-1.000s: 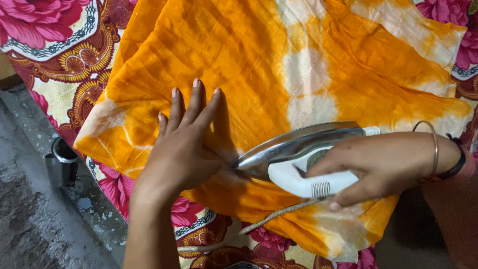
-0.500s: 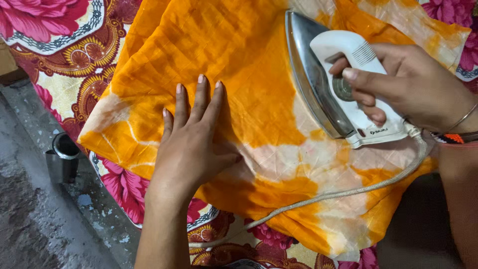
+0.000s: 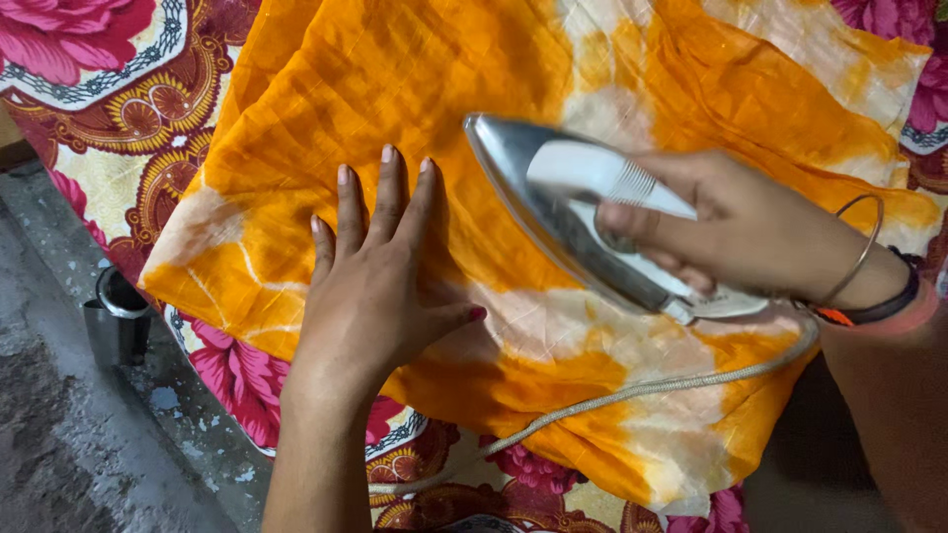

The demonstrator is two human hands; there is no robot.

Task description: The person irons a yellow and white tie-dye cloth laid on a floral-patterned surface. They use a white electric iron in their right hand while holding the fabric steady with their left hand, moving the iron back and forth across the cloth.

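We see the left hand (image 3: 370, 286) lying flat and open, fingers spread a little, pressing on the orange and white cloth (image 3: 444, 89), which is spread over a flowered sheet (image 3: 118, 109). The right hand (image 3: 736, 232) is closed around the white handle of the iron (image 3: 568, 212), which rests on the cloth just beside the left fingertips. The iron's cord (image 3: 612, 400) trails across the cloth's near edge, and a metal cup (image 3: 114, 321) stands on the floor, well apart.
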